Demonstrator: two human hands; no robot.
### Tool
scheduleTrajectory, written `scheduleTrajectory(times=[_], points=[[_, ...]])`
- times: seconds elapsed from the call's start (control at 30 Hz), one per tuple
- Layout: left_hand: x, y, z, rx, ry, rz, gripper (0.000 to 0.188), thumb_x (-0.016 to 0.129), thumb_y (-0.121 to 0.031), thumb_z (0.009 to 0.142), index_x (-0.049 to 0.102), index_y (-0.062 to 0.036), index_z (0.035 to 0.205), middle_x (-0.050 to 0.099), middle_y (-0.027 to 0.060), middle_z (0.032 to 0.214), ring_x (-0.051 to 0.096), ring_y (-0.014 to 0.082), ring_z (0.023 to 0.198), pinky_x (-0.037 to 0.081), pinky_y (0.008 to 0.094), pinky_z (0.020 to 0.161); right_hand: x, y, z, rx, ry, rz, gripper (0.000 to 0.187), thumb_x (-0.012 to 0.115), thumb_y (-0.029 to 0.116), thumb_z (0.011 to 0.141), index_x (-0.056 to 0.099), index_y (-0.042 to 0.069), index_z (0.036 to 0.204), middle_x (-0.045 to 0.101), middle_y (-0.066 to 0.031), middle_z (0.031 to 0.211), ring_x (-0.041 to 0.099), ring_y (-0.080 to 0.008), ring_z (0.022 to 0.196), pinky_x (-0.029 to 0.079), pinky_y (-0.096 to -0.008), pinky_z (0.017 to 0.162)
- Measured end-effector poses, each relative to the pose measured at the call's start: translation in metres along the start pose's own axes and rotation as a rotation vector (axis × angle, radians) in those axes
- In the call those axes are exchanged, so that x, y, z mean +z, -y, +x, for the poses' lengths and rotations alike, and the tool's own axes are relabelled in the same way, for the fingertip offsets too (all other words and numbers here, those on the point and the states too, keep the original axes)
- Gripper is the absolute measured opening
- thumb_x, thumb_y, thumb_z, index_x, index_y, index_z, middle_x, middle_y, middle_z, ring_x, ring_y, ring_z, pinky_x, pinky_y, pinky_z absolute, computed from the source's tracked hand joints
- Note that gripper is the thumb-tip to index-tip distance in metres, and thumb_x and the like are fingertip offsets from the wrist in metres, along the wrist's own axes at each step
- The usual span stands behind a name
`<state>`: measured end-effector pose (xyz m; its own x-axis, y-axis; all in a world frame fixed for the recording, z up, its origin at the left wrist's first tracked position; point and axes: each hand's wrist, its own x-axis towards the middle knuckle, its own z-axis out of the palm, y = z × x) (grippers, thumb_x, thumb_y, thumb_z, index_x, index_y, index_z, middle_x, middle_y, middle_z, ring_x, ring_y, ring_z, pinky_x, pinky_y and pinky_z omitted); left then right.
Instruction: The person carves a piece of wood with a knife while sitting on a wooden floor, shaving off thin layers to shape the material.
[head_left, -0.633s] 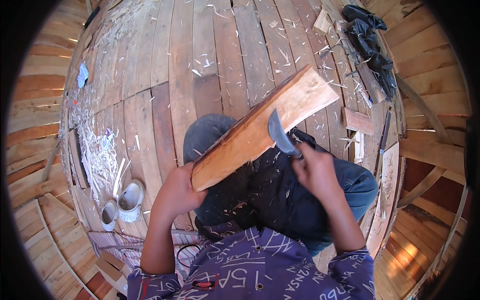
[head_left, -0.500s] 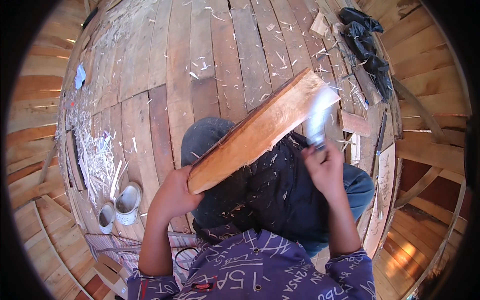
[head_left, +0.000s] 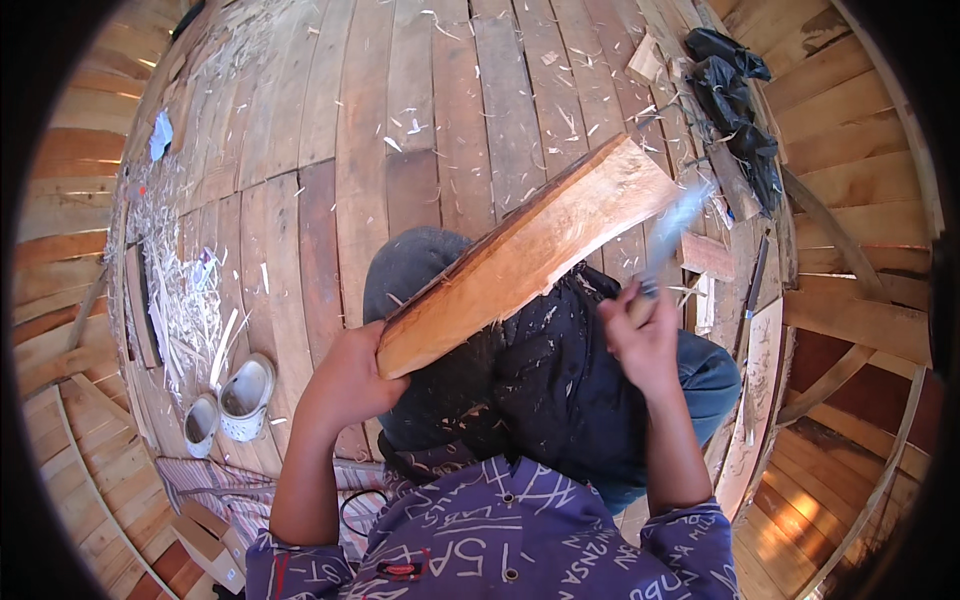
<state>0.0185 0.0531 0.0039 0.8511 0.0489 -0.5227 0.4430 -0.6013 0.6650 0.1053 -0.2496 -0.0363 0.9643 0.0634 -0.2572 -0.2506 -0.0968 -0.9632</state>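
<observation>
A long wooden board [head_left: 530,255] slants from lower left to upper right across my lap, with a dark, bark-like far edge and a pale cut face. My left hand [head_left: 355,378] grips its near left end, the fingers hidden beneath or behind it. In my right hand [head_left: 643,338] is a knife [head_left: 672,232], its blade blurred by motion and pointing up and right. The blade stands just right of the board's far end, apparently apart from it. My fingers wrap round the knife's handle. Shavings lie on the dark cloth [head_left: 560,390] over my lap.
Shavings litter the plank floor [head_left: 300,120], with a heap [head_left: 190,310] at the left. A pair of clogs [head_left: 246,395] sits near a striped cloth [head_left: 215,480] and a cardboard box [head_left: 208,545]. Black plastic [head_left: 730,95] and wood offcuts [head_left: 707,256] lie at the right.
The knife has swung right, off the board's far end, and its blade now tilts further right. My left hand still holds the board, which has barely moved.
</observation>
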Motion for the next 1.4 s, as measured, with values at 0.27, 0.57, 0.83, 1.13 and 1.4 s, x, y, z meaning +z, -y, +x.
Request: scheduleTrajectory(times=[0.27,0.57,0.83,1.13,1.4], points=[[-0.003,-0.011,0.0,-0.048,0.028,-0.016,0.032,0.065,-0.004,0.063,0.059,0.0084,0.092,0.062,0.0213,0.074,0.063,0.0269,0.073,0.049,0.0343,0.069,0.007,-0.003,-0.011,-0.124,0.516,-0.278,0.012,0.064,-0.003,0.08,0.054,0.001,0.086,0.052,-0.0016,0.063,0.044,-0.0051,0.059,0.037,-0.0254,0.051],[-0.012,-0.012,0.001,-0.053,0.101,-0.022,0.034,0.064,-0.001,0.062,0.059,0.0078,0.095,0.061,0.0148,0.075,0.059,0.0174,0.074,0.047,0.0306,0.07,-0.02,0.001,-0.014,0.542,0.969,0.579,0.025,0.06,-0.006,0.083,0.042,0.011,0.076,0.046,0.0038,0.058,0.041,-0.0032,0.041,0.028,-0.0211,0.035],[-0.009,-0.009,0.001,-0.043,0.088,-0.013,0.036,0.063,-0.002,0.063,0.059,0.0078,0.098,0.063,0.0157,0.08,0.06,0.017,0.077,0.048,0.0315,0.073,0.011,-0.001,-0.012,-0.21,0.204,-0.314,0.014,0.062,-0.001,0.085,0.051,0.004,0.092,0.047,0.0046,0.057,0.046,-0.008,0.047,0.038,-0.0252,0.047],[-0.008,-0.007,0.002,-0.02,0.046,0.091,0.034,0.064,-0.002,0.062,0.059,0.0081,0.094,0.062,0.0156,0.077,0.06,0.017,0.075,0.048,0.0316,0.071,0.009,0.0,-0.015,-0.085,0.512,-0.383,0.021,0.064,0.001,0.079,0.053,-0.003,0.097,0.054,-0.0142,0.057,0.059,-0.0186,0.052,0.045,-0.034,0.051],[-0.009,-0.003,0.001,-0.021,0.093,-0.031,0.032,0.063,0.0,0.062,0.06,0.008,0.093,0.061,0.0131,0.076,0.058,0.0144,0.074,0.047,0.0301,0.069,0.005,0.014,-0.007,0.168,0.743,-0.05,0.018,0.063,-0.003,0.08,0.048,0.005,0.08,0.045,0.0006,0.054,0.049,-0.0113,0.044,0.036,-0.031,0.043]])
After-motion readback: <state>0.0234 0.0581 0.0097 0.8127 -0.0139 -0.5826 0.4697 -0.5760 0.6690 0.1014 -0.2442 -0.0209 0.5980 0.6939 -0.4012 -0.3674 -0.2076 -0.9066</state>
